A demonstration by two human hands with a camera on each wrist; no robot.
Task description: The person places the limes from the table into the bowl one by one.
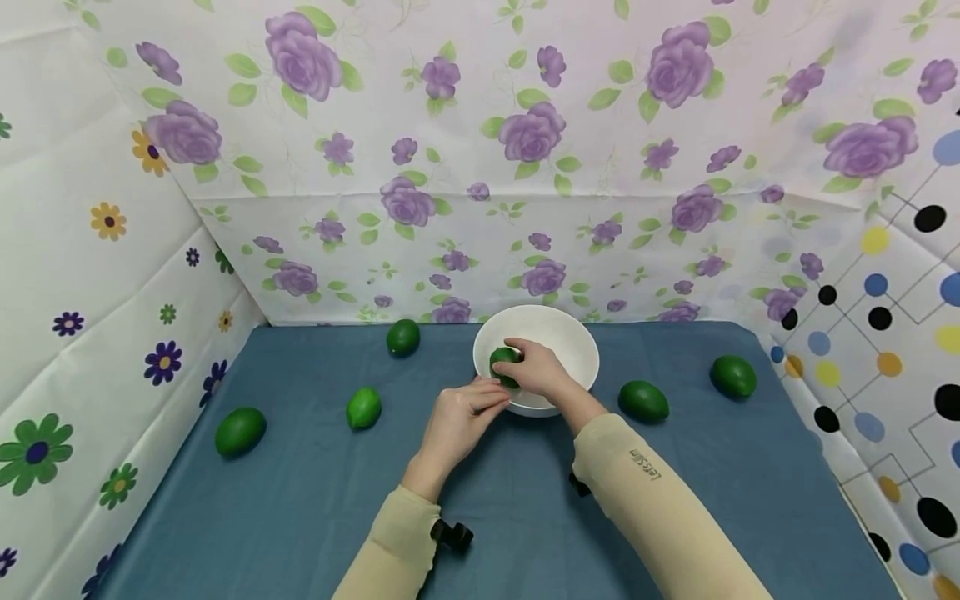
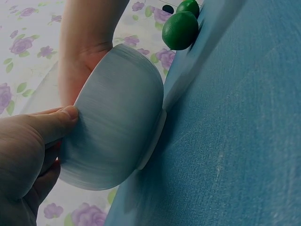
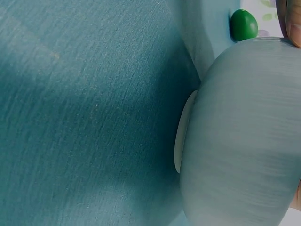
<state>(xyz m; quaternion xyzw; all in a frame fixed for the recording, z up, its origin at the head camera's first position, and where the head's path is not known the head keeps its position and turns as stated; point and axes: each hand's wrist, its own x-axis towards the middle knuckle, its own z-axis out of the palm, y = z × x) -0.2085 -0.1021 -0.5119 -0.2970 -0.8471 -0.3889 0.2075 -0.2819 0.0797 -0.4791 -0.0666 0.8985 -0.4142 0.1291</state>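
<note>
A white bowl stands near the back edge of the cloth, and its rounded outer wall fills much of the left wrist view. My left hand pinches the bowl's near left rim, thumb on the outside. Over the bowl's left part, my right hand grips a dark green lime between thumb and fingers, inside the rim in the head view. In the right wrist view the bowl wall hides most of that hand and the lime.
To the left on the blue cloth lie three limes: one dark, one brighter and one larger. Two more, a near lime and a farther lime, lie right of the bowl. A flowered curtain hangs behind.
</note>
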